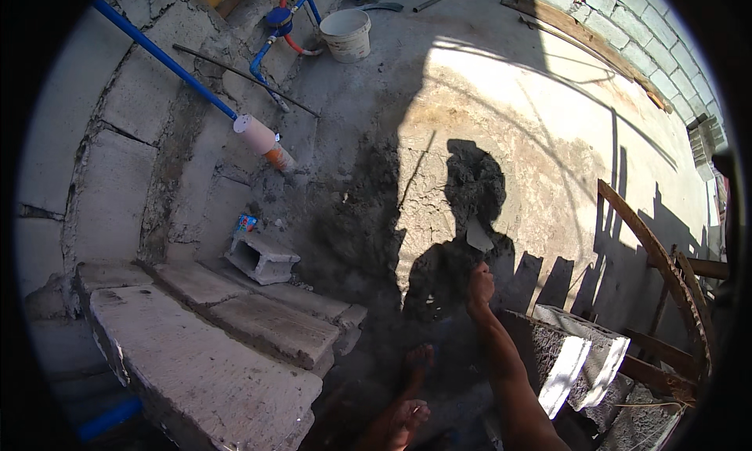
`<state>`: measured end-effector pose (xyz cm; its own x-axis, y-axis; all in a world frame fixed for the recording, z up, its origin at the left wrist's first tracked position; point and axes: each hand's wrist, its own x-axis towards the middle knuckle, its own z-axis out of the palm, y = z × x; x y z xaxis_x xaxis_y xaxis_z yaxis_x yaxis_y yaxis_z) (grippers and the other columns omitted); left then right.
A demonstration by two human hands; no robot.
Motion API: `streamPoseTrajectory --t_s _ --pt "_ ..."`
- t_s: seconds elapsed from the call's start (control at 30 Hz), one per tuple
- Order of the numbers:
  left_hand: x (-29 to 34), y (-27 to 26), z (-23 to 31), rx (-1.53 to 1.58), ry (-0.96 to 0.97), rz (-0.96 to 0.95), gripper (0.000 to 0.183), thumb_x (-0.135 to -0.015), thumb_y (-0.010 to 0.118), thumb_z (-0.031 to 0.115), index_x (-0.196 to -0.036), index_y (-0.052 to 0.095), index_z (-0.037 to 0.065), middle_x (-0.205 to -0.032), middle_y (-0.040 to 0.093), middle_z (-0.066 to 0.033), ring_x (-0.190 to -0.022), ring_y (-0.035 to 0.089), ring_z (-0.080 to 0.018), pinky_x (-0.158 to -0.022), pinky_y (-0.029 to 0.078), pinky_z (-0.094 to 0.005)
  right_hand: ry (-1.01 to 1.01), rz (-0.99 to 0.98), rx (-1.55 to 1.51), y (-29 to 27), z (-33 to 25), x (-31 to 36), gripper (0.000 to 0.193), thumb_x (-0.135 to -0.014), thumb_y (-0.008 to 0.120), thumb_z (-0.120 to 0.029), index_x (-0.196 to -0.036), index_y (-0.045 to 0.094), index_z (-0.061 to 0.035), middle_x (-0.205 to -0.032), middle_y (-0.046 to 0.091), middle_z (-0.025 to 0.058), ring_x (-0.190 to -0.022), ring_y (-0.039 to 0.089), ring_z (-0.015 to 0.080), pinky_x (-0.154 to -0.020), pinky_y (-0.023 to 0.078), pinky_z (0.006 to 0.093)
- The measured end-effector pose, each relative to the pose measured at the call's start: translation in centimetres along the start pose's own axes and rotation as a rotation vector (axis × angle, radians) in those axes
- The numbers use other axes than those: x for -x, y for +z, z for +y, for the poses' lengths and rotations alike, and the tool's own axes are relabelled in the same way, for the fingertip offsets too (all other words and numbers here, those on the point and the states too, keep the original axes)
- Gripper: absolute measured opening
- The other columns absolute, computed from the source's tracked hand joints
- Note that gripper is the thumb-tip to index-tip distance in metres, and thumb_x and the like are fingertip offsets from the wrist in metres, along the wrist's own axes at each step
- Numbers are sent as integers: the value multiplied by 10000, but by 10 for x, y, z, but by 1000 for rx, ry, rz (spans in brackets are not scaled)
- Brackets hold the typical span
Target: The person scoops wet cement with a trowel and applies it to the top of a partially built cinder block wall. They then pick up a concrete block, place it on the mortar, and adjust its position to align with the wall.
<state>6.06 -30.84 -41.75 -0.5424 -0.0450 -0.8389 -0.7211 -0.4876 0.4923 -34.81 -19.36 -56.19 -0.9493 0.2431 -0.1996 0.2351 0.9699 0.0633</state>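
Observation:
My right hand [481, 285] reaches forward from the lower right, its fingers closed round the handle of a trowel [479, 236]. The trowel's pale pointed blade rests on or just above a patch of wet grey mortar [472, 186], half in sunlight and half in shade; contact cannot be made out. My head and shoulders cast a dark shadow over this mortar. Low in the middle, a shaded shape that looks like my left hand [410, 413] sits close to my bare foot [419, 358]. Its fingers are too dim to read.
Stacked concrete blocks [211, 365] stand at lower left, with a hollow block [266, 257] beyond. A capped pipe [262, 140] rises near the left wall. A white bucket [345, 36] stands at the back. Blocks [583, 345] and a curved rusty strip [654, 243] occupy the right.

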Motion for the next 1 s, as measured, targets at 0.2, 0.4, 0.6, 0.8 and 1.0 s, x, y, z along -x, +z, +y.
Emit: streamPoseTrajectory --t_s 0.2,0.4,0.6,0.8,1.0 --pt "18 24 100 67 -93 100 385 -900 691 284 -1150 553 25 -925 660 -55 -789 612 -105 -710 484 -242 -122 -312 -104 20 53 124 221 -903 561 -196 -1037 505 -29 -844 686 206 -777 711 363 -655 577 454" --pt "30 47 101 59 -96 40 312 -931 632 277 -1149 614 54 -955 674 -60 -847 647 -151 -779 538 -304 286 -263 -773 60 104 121 641 -745 725 -167 -1286 445 30 -1073 654 271 -1001 655 400 -863 516 452" --pt "15 10 42 136 -176 63 357 -924 663 361 -1164 583 109 -937 688 -39 -786 665 -142 -672 531 -270 35 -220 -722 135 31 209 526 -796 730 -173 -1223 486 13 -970 663 195 -913 667 347 -763 509 433" --pt "5 6 -15 -29 -229 90 396 -945 628 364 -1224 540 97 -1009 677 -57 -834 661 -157 -713 538 -298 154 -277 -1150 -6 50 237 355 -919 627 -343 -961 547 0 -785 616 118 -717 594 202 -662 486 379" --pt "-4 9 28 17 -372 -57 462 -952 613 359 -1300 503 76 -1031 665 -75 -897 657 -198 -746 539 -318 227 -596 -1160 41 18 183 515 -964 519 -474 -886 612 26 -717 589 93 -678 538 185 -658 451 380"
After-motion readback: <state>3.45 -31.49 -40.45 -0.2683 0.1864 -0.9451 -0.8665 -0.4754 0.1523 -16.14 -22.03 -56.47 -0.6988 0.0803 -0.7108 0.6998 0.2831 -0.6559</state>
